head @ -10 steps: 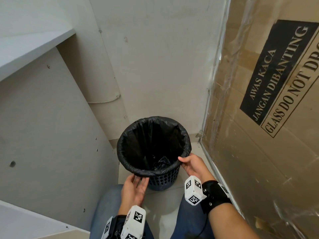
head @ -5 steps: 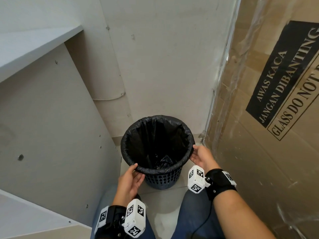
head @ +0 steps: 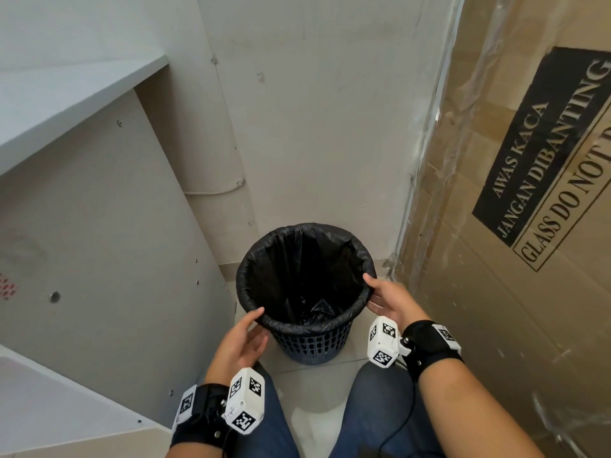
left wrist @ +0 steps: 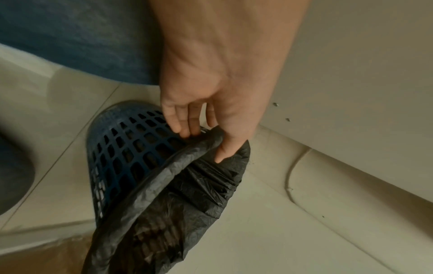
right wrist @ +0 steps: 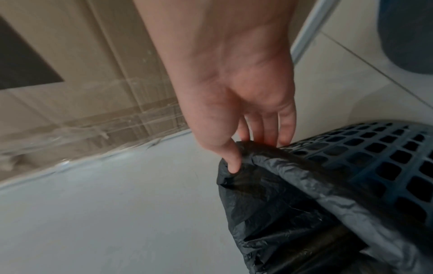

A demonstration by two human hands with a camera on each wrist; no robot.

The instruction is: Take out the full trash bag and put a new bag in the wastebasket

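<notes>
While both hands' grip (head: 243, 342) (head: 386, 300) pinches its rim, trash bag (head: 304, 276) lines wastebasket (head: 314, 342).

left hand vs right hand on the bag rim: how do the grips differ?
The left hand is at the near-left of the black bag rim; the right hand is at the right side. The left hand sits closer to the person, the right hand farther round the wastebasket. Shared: each grip has the thumb inside the rim and the fingers outside.
</notes>
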